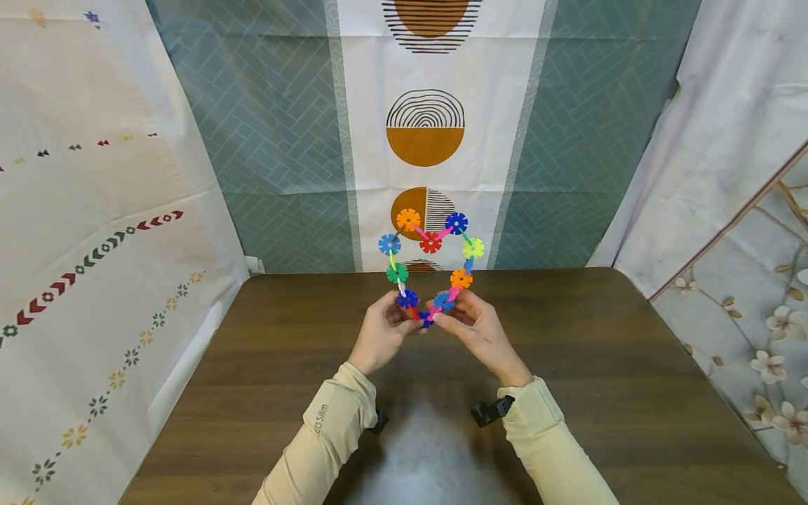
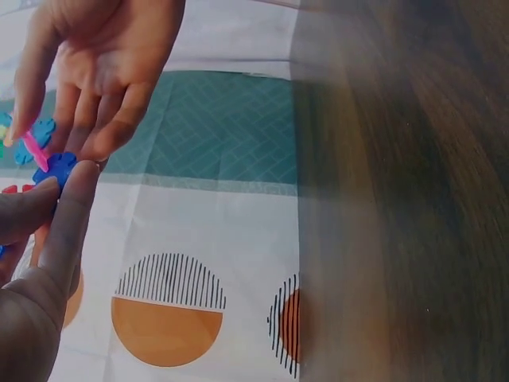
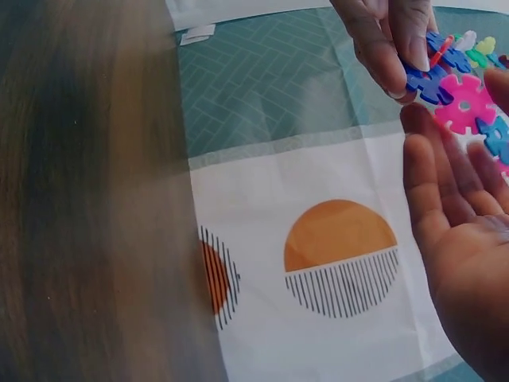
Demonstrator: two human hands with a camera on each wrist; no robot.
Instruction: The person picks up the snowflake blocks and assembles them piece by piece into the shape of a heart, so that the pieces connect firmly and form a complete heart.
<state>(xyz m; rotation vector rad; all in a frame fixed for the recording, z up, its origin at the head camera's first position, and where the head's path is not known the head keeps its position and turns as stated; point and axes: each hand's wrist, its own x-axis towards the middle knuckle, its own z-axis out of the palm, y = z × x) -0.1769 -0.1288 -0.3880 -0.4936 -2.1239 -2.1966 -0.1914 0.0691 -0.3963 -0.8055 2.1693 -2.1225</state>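
A heart-shaped ring of interlocking notched plastic discs stands upright above the table, its point down between both hands. Its colours include an orange disc (image 1: 408,219) at the upper left, a red disc (image 1: 431,243) at the top dip and a yellow-green disc (image 1: 473,247) on the right. My left hand (image 1: 381,331) pinches the dark blue disc (image 2: 57,169) at the bottom point between thumb and finger. My right hand (image 1: 485,333) holds the lower right side, thumb in front and fingers behind, around a pink disc (image 3: 465,103) and the blue disc (image 1: 444,301) beside it.
Below the hands spreads a brown wooden table (image 1: 284,365). Behind its far edge hangs a green and white patterned cloth (image 1: 278,140), with patterned white cloths (image 1: 95,210) at the left and right. A black wrist device (image 1: 491,412) sits at the right cuff.
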